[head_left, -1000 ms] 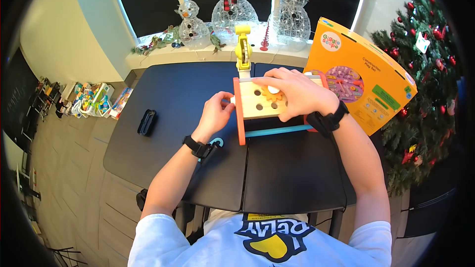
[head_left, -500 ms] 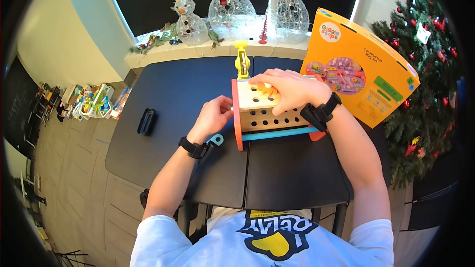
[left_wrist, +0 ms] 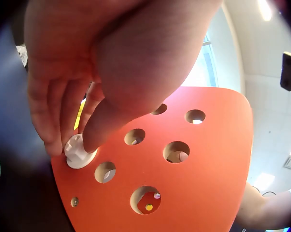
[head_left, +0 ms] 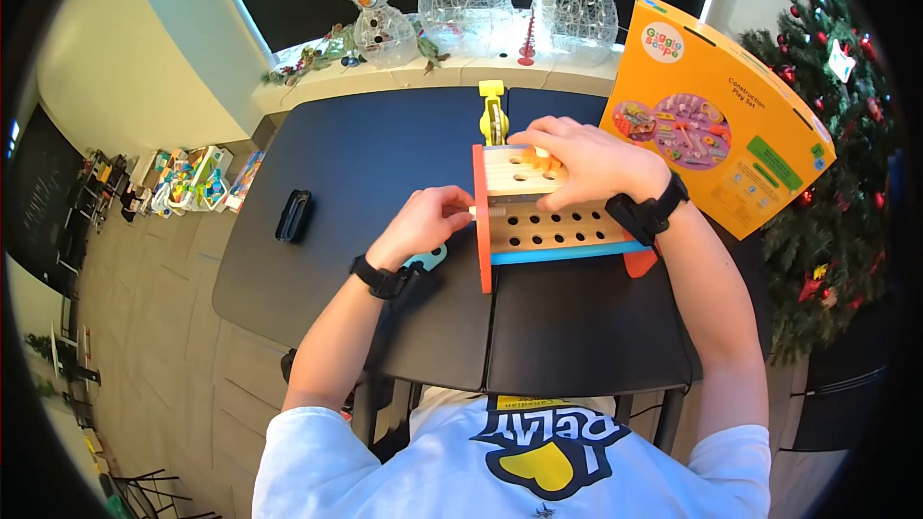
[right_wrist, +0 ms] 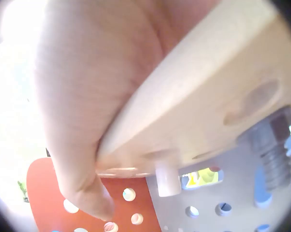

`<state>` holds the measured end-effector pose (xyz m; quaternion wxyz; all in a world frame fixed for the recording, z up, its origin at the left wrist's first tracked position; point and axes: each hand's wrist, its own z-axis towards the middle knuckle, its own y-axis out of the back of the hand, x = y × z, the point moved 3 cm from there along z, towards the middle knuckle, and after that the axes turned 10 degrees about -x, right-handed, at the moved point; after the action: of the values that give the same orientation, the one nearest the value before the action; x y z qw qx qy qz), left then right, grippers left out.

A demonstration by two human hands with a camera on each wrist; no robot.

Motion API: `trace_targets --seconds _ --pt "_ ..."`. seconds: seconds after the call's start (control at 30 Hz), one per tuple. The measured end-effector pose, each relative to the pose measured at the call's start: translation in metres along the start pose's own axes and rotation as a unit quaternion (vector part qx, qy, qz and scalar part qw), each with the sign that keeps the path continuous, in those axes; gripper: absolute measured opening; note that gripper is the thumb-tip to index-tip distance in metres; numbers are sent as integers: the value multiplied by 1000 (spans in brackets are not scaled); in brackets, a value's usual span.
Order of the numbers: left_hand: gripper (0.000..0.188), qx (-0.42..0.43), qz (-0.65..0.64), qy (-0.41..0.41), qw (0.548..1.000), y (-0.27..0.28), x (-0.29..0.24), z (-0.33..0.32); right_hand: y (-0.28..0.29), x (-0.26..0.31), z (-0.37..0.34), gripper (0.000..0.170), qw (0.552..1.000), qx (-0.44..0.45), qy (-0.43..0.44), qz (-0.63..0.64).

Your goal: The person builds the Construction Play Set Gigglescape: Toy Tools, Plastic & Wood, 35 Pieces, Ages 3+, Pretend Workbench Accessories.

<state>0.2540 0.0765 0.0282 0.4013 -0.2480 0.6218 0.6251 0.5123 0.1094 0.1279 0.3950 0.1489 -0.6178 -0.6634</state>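
A toy workbench with a wooden top [head_left: 514, 186] and red side panels [head_left: 484, 221] stands on the dark table. At its left side my left hand [head_left: 423, 223] pinches the head of a white screw [left_wrist: 78, 152], which sits in a hole of the red panel [left_wrist: 208, 159]. My right hand [head_left: 598, 165] grips the wooden top from above, beside an orange gear [head_left: 545, 161]. In the right wrist view, the thumb of the right hand [right_wrist: 87, 106] lies along the board's edge; a white peg [right_wrist: 167, 181] and a grey screw [right_wrist: 273, 150] stick out underneath.
A yellow toy piece [head_left: 493, 115] stands at the workbench's back left. The orange box [head_left: 716, 115] leans at the right. A black case [head_left: 294, 216] lies on the table's left, and a light-blue piece [head_left: 429, 258] near the left wrist.
The workbench has tipped so its holed front panel shows more in the head view. Both hands have stayed on it, and the screw's threaded shaft now shows inside the left panel.
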Motion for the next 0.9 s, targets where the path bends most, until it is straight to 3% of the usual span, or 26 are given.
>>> trace_targets --seconds 0.1,0.17,0.2,0.23,0.33,0.37,0.5,0.6,0.7,0.8,0.9 --pt "25 -14 22 -8 1000 28 -7 -7 2 14 -13 80 988 -122 52 -82" --pt "26 -53 16 -17 998 48 0 -12 9 26 -19 75 985 -140 64 -74" --pt "27 -77 51 -84 992 60 6 -13 13 33 -22 72 984 -149 71 -70" --pt "27 -71 96 -94 988 71 8 -18 16 40 -27 61 977 -183 93 -64" --pt "26 -41 217 -97 970 83 19 -35 17 50 -35 51 969 -206 128 -38" --pt "25 -28 254 -93 962 82 25 -41 15 55 -36 35 949 -269 160 -31" --pt "20 35 268 -52 961 66 50 -45 4 60 -41 21 944 -289 159 -8" --pt "19 20 277 -75 958 64 51 -41 -6 63 -42 18 939 -297 173 2" --pt "16 -28 212 -93 972 66 21 -40 -13 68 -44 19 939 -305 157 30" --pt "15 -126 48 -116 984 67 -31 -43 -11 74 -45 29 940 -304 142 57" --pt "16 -150 -159 -128 967 59 -66 -50 -7 86 -44 40 931 -322 141 93"
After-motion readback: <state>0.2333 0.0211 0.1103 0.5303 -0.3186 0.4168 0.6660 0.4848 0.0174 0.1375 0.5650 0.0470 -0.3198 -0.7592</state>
